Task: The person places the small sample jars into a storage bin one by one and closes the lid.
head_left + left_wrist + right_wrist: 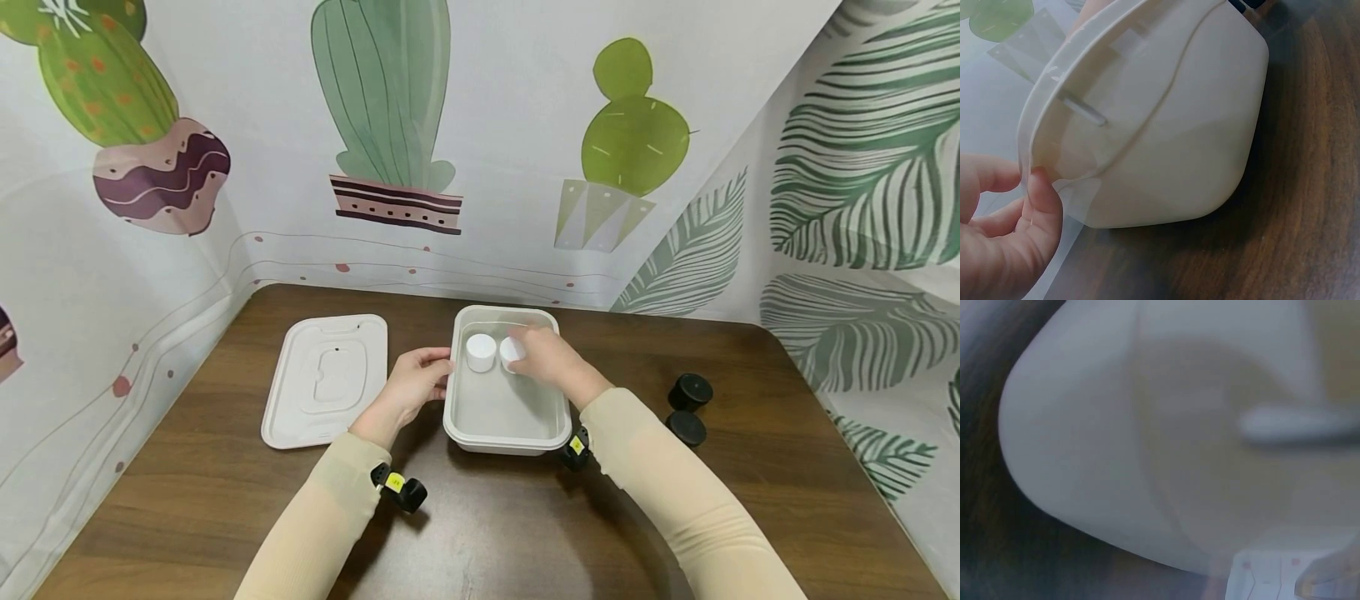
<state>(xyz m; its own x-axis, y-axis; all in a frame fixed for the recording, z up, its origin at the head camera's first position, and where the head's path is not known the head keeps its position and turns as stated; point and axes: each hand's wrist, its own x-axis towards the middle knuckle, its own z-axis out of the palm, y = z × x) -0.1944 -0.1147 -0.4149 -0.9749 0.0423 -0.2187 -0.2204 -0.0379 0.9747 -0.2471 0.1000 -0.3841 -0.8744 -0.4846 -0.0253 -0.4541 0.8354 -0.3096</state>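
A white plastic container (507,408) stands on the wooden table with its inside facing up. My left hand (410,385) pinches the rim on its left side; in the left wrist view the thumb and fingers of the left hand (1013,231) meet at that edge. Two small white cylinders stand side by side toward the container's far end. Beside the left cylinder (481,352), my right hand (553,360) reaches over the right wall and holds the right cylinder (512,353), partly covering it. The right wrist view is mostly filled by the container's blurred outer wall (1085,437).
A white lid (341,379) lies flat on the table (465,533) to the left. Two black cylinders (690,391) sit close together at the right, near the right forearm. A cactus-print cloth (517,150) hangs behind the table.
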